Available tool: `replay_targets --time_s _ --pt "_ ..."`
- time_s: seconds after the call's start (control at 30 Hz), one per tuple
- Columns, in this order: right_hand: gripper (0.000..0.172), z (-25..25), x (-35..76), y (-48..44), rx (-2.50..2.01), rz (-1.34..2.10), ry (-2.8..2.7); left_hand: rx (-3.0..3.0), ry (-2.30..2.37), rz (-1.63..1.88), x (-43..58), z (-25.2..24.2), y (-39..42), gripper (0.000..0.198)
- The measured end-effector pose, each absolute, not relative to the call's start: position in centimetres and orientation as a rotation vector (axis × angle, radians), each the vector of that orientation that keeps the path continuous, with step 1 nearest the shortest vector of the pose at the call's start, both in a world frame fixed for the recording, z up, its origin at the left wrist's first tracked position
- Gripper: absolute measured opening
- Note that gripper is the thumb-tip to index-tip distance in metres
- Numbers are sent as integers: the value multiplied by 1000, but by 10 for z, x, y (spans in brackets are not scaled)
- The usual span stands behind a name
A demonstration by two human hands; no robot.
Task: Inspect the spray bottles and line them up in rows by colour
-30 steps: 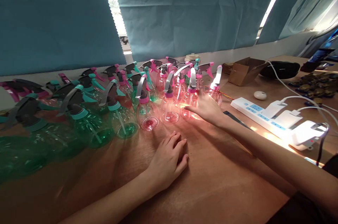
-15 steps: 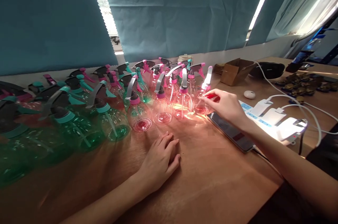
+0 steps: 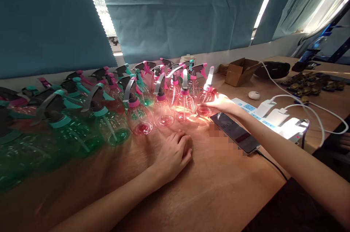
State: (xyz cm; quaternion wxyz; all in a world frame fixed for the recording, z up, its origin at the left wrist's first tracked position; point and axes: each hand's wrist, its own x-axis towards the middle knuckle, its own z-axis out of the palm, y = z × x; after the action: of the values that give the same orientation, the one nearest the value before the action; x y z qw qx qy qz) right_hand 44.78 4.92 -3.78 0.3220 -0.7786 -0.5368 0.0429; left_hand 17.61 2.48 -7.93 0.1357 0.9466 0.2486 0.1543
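My right hand (image 3: 221, 103) is closed around the lower body of a clear pink spray bottle (image 3: 204, 98), at the right end of the front row. Bright sunlight falls on this bottle and its raised trigger head. My left hand (image 3: 176, 157) lies on the brown table (image 3: 207, 195) with loosely curled fingers and thumb apart, holding nothing. Just beyond it stand another pink spray bottle (image 3: 164, 113) and one with a dark grey lever (image 3: 140, 119). A phone (image 3: 235, 132) lies beneath my right forearm, plugged into a cable.
Green spray bottles (image 3: 112, 130) crowd the left side, with more behind. On the right are a power strip (image 3: 248, 107) with white chargers (image 3: 277, 116), a white oval object (image 3: 254, 95), an open cardboard box (image 3: 239, 71) and a pile of small dark-and-gold parts (image 3: 306, 86). Blue curtains (image 3: 175, 13) hang behind.
My right hand has gone from a pinch in front of the end bottle to a grip around its body. My left hand has slid slightly right. The view has shifted a little.
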Motion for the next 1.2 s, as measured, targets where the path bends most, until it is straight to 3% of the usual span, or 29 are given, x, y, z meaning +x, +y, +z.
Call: replay_targets --time_s 0.17,0.3,0.4,0.5,0.6,0.7,1.07,1.2 --pt "59 -34 442 47 -2076 189 -1314 2719 710 463 176 -80 26 32" --pt "44 -19 436 33 -2035 136 -1265 2673 692 492 176 -80 25 30" --pt "59 -5 428 10 -2079 32 -1152 2607 669 527 174 -80 25 28" --pt "63 -2 412 -18 -2088 50 -1234 2498 666 588 172 -79 27 25" --pt "62 -12 387 -40 -1805 36 -1412 2332 700 705 168 -76 28 20" --pt "52 -29 361 -50 -1618 6 -1605 2157 758 831 164 -70 26 26" --pt "53 -53 289 -42 -1451 151 -1779 1990 753 898 112 -52 11 48" --pt "70 -54 259 -45 -1370 354 -1813 2006 713 904 90 -37 9 50"
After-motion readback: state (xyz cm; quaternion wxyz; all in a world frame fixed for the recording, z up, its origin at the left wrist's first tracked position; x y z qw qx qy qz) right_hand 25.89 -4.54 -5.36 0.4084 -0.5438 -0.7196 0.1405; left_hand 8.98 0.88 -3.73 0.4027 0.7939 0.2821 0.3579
